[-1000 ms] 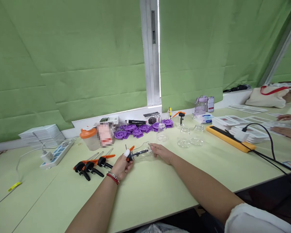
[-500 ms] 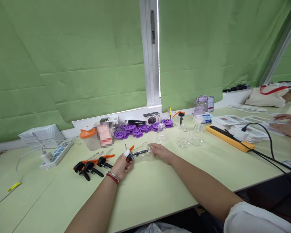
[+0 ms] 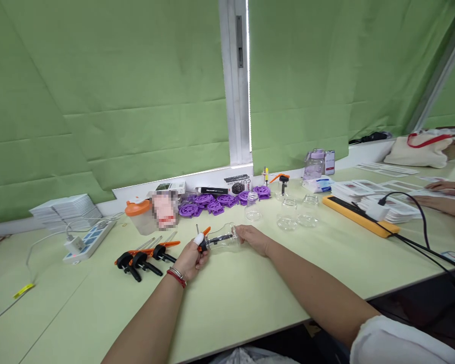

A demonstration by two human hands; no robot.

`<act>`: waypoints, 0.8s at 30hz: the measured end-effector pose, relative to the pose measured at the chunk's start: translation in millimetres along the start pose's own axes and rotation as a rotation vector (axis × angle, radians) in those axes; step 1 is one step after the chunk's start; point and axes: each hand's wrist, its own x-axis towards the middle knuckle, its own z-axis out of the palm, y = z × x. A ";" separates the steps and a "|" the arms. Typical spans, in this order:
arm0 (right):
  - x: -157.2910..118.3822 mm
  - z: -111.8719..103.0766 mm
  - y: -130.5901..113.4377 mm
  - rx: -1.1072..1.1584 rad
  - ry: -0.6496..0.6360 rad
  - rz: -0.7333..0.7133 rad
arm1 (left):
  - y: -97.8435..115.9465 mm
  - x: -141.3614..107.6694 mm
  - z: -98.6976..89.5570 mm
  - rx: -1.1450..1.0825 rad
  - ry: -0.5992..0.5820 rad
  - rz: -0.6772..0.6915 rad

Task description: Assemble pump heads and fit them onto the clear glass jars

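My left hand is closed around a black cap with an orange lever, low over the table. From the cap a black stem runs inside a clear bottle, which lies on its side. My right hand has its fingers closed on the bottle's far end. Left of my left hand, several black caps with stems and orange levers lie on the table. Beyond my right hand stand more clear bottles. One assembled bottle with a black cap is near the wall.
Purple plastic wheel-like parts lie in a row at the back. An orange-lidded cup and a white power strip are to the left. At right are a yellow power strip, stacked papers and another person's hands.
Both hands keep their hold on the cap and bottle, with barely any shift. At the right edge, the other person's hands have moved slightly.
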 end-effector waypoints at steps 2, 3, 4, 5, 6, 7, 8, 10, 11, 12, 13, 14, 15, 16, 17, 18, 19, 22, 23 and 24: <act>-1.3 -2.5 0.8 0.094 -0.048 -0.033 | 0.8 0.3 -0.2 -0.008 -0.003 -0.006; -1.6 -3.3 1.2 0.134 -0.072 -0.046 | 1.0 0.5 -0.2 -0.010 -0.005 -0.010; -1.4 -3.6 1.4 0.159 -0.088 -0.053 | 1.2 0.5 -0.1 -0.012 -0.007 -0.010; -0.8 -3.3 1.5 0.160 -0.091 -0.051 | 1.3 0.4 0.2 -0.010 -0.008 -0.005; 0.1 -2.5 1.6 0.139 -0.079 -0.043 | 1.2 0.1 0.6 -0.006 -0.007 0.001; 1.1 -1.4 1.6 0.101 -0.053 -0.029 | 1.2 -0.3 1.2 0.002 -0.004 0.009; 2.1 -0.2 1.5 0.056 -0.020 -0.015 | 1.1 -0.6 1.9 0.010 -0.002 0.018; 3.3 1.6 1.7 -0.024 0.036 0.009 | 0.9 -1.2 3.0 0.020 0.002 0.034; 3.2 1.7 1.8 -0.040 0.042 0.011 | 0.8 -1.2 3.3 0.020 0.004 0.037; 2.7 1.3 2.0 -0.032 0.034 0.002 | 0.7 -1.1 3.3 0.016 0.004 0.036; 1.8 0.3 2.2 -0.003 0.014 -0.014 | 0.6 -0.8 3.2 0.009 0.005 0.033; 0.8 -0.9 2.3 0.038 -0.013 -0.034 | 0.4 -0.5 2.9 0.002 0.005 0.029; -0.2 -2.2 2.3 0.082 -0.041 -0.053 | 0.3 0.0 2.4 -0.006 0.006 0.025; -0.9 -3.3 2.3 0.122 -0.066 -0.064 | 0.1 0.4 2.0 -0.012 0.007 0.022; -1.3 -3.9 2.1 0.149 -0.083 -0.064 | -0.1 0.7 1.6 -0.016 0.005 0.019; -1.1 -4.1 2.0 0.159 -0.090 -0.056 | -0.4 1.0 1.2 -0.017 -0.001 0.017; -0.4 -3.6 1.9 0.154 -0.086 -0.044 | -0.6 1.1 1.0 -0.018 -0.008 0.017; 2.7 -0.1 1.9 0.076 -0.031 -0.009 | -0.7 1.1 1.0 -0.013 -0.018 0.011; 3.4 1.1 1.8 0.043 -0.014 -0.006 | -0.5 1.0 1.2 -0.010 -0.012 0.011; 3.7 2.0 1.7 0.016 -0.005 -0.006 | -0.1 0.8 1.4 -0.007 -0.004 0.012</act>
